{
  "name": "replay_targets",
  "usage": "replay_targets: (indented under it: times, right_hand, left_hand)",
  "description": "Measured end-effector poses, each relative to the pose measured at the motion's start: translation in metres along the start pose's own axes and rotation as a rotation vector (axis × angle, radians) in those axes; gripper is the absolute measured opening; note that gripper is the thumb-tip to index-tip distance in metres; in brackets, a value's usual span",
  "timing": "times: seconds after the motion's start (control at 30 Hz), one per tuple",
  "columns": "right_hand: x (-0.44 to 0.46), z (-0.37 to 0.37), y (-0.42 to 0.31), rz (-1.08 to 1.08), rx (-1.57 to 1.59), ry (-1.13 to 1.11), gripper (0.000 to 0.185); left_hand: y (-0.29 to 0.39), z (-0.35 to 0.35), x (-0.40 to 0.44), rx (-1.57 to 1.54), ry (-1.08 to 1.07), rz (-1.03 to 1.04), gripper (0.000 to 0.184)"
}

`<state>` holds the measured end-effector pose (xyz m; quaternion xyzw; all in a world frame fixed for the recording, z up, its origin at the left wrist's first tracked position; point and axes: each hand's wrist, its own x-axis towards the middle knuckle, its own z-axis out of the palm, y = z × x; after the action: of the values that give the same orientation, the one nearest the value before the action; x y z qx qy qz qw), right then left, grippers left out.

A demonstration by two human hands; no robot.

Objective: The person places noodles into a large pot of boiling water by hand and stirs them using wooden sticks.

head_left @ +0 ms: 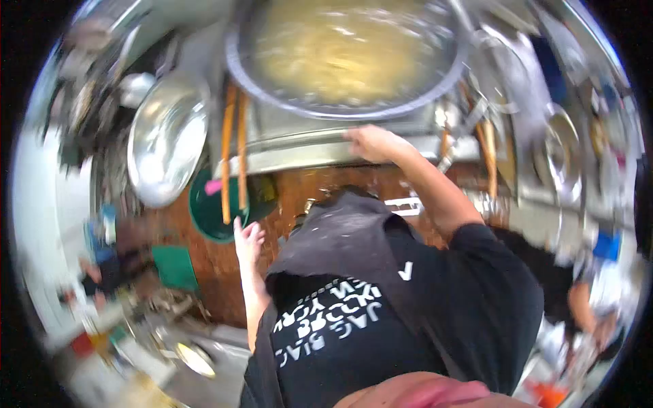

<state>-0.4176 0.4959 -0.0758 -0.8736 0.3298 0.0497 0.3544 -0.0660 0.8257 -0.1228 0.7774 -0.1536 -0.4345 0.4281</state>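
A big round metal pot (299, 109) full of cloudy yellowish liquid stands on the metal stove (299, 151). My right hand (377, 144) is curled at the stove's front edge, below the pot rim; whether anything is in its fingers is hidden by blur. My left hand (250, 238) is lower on the left with fingers partly spread, holding nothing that I can see. Its fingertips are close to the end of a long wooden stick (228, 163); I cannot tell if they touch. A second wooden stick (242, 149) lies beside it, both jutting past the stove edge.
A green bucket (204, 214) stands on the brown floor (218, 272), under the sticks. A large shiny metal bowl (169, 139) is at the left. More wooden handles (488, 160) stick out at the right. Another person's arm (583, 309) shows at the lower right.
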Motion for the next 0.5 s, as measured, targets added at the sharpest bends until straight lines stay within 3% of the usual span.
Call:
replay_targets:
  times: [0.07, 0.1, 0.13, 0.2, 0.3, 0.37, 0.43, 0.5]
  right_hand:
    - [-0.003, 0.01, 0.058, 0.577, 0.013, 0.176, 0.051]
    - [-0.01, 0.021, 0.089, 0.816, -0.053, 0.427, 0.046]
    - [-0.027, 0.014, 0.111, 0.967, -0.101, 0.41, 0.037]
    - [-0.045, 0.047, 0.191, 1.124, -0.097, 0.5, 0.041]
    - [-0.084, 0.058, 0.204, 1.211, -0.044, 0.455, 0.041]
    - [-0.088, 0.077, 0.219, 1.247, -0.032, 0.563, 0.04]
    - [-0.098, 0.062, 0.182, 1.1, 0.182, 0.453, 0.035]
    - [-0.078, 0.098, 0.174, 1.053, 0.216, 0.476, 0.048]
  left_hand:
    - [-0.002, -0.002, 0.0, -0.009, 0.023, -0.037, 0.086]
    - [-0.004, -0.004, 0.001, 0.009, 0.011, -0.046, 0.085]
    - [0.0, -0.002, 0.002, 0.043, -0.012, -0.079, 0.084]
    - [0.013, 0.007, 0.007, 0.09, -0.077, -0.115, 0.083]
    - [0.03, 0.033, 0.019, 0.147, -0.21, -0.066, 0.078]
    - [0.06, 0.07, 0.025, 0.19, -0.315, -0.072, 0.075]
    - [0.078, 0.118, 0.038, 0.224, -0.463, -0.058, 0.072]
    - [0.101, 0.188, 0.044, 0.286, -0.691, 0.014, 0.07]
